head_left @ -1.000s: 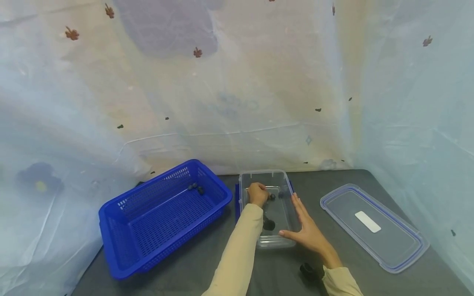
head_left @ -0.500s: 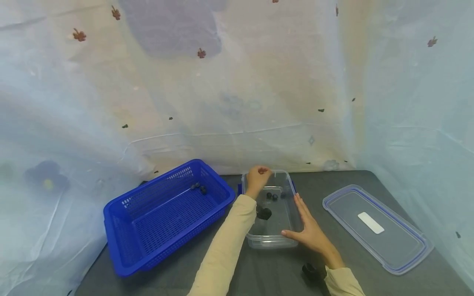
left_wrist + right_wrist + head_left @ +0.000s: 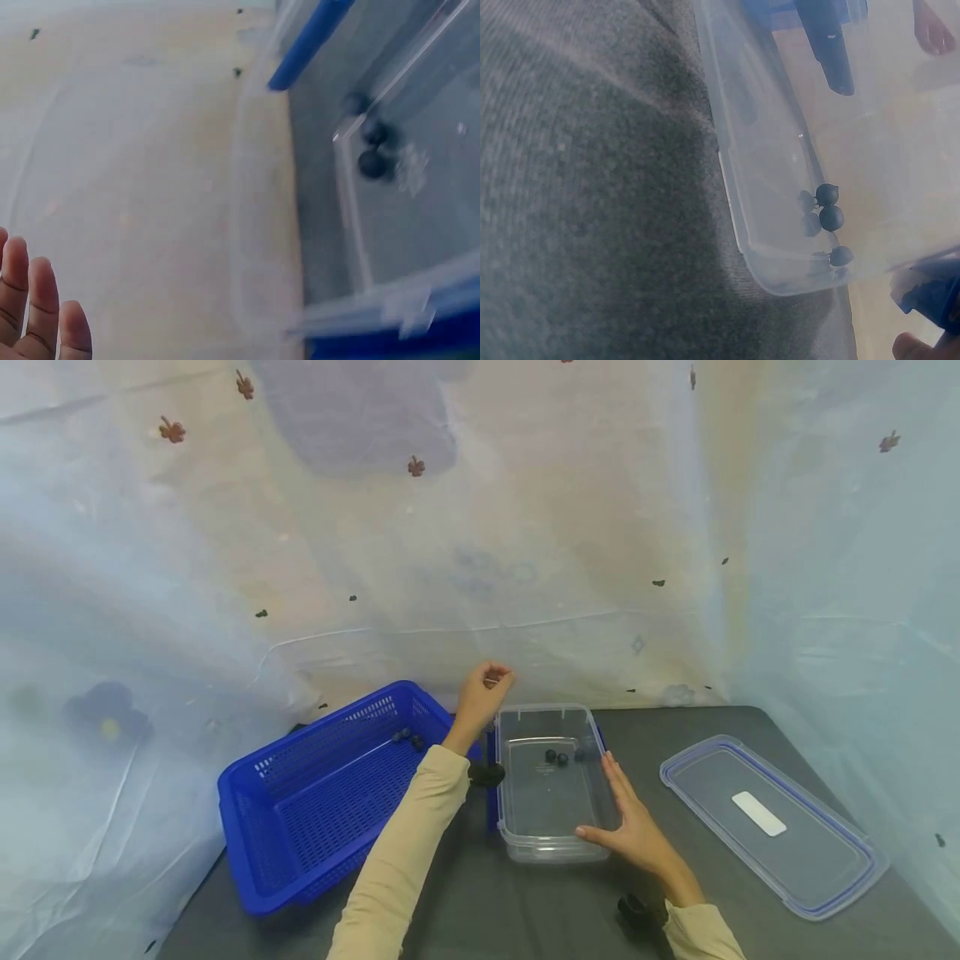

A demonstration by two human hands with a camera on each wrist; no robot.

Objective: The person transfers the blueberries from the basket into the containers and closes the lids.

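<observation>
The blue basket [image 3: 322, 818], at lower left with small dark lumps [image 3: 417, 742] in its far right end, is partly covered by the left sleeve [image 3: 405, 852]. The lid [image 3: 817, 864] lies apart at lower right on the grey tabletop [image 3: 540, 910]. Three dark balls [image 3: 562, 759] sit in the clear box [image 3: 540, 802], right of centre. The right hand [image 3: 633, 835] rests straight-fingered against its right side. Compared with half a second ago, the left hand [image 3: 480, 702], released and loosely curved, has swung left off the box.
</observation>
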